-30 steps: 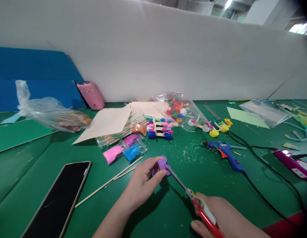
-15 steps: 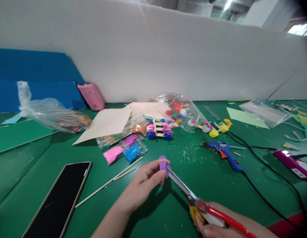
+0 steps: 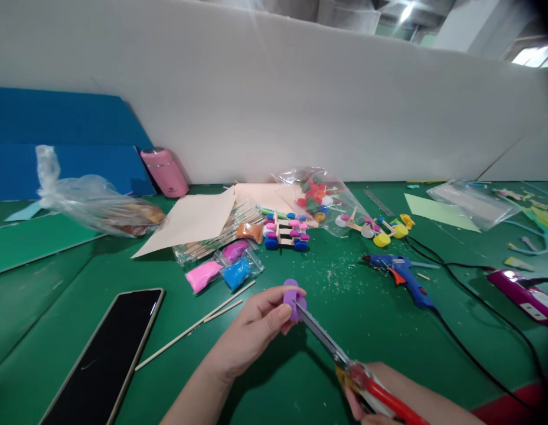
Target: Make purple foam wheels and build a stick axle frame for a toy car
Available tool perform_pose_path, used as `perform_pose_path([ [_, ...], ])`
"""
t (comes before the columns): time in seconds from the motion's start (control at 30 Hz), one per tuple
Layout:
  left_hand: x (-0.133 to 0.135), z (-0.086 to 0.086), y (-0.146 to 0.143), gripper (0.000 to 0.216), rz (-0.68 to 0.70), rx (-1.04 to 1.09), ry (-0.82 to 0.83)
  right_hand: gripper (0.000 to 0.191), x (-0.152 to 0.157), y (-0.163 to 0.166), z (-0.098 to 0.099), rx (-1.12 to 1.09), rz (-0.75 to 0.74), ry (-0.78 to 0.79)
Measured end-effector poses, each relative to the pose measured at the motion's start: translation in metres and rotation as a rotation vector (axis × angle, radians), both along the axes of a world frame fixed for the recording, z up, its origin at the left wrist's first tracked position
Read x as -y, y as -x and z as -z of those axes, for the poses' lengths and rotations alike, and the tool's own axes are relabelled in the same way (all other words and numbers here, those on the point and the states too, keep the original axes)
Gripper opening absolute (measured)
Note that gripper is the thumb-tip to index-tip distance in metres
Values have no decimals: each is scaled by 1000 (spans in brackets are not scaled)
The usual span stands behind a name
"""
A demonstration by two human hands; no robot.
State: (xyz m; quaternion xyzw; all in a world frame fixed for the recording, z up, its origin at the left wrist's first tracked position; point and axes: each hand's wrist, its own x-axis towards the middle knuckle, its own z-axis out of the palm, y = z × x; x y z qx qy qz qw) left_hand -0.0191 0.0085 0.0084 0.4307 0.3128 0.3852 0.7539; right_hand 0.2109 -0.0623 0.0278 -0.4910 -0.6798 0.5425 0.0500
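A small round purple cap-like piece is pinched between the thumb and fingers of my left hand, above the green table. My right hand, low in the picture, grips red-handled scissors with a bit of yellow by the pivot. Their blades are together, and the tip touches the face of the purple piece. Part of the handles and most of my right fingers are hidden or cut off by the frame. Two thin wooden sticks lie left of my left hand.
A phone lies at left. Colourful clay packets, a wheeled stick model and a bag of caps sit behind my hands. At right are a blue glue gun, its cord and a purple power strip.
The scissors and my right hand have shifted slightly left and turned a little, with the tip still at the purple piece. My left hand keeps its hold, almost unmoved.
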Motion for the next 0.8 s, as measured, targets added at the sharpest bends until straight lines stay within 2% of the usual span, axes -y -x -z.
perform_pose_path([
  [0.17, 0, -1, -1, 32, -51, -180, -142, 25, -6, 11, -5, 122, -55, -141],
  [0.37, 0, -4, -3, 31, -53, -278, -242, 31, -6, 12, -3, 238, -48, -183],
  [0.6, -1, -5, -5, 23, -53, -299, -249, 36, -3, 10, 12, 236, -52, -204],
  [0.8, -1, -10, -6, 22, -102, -314, -235, 25, -1, 9, 7, 194, -50, -160],
])
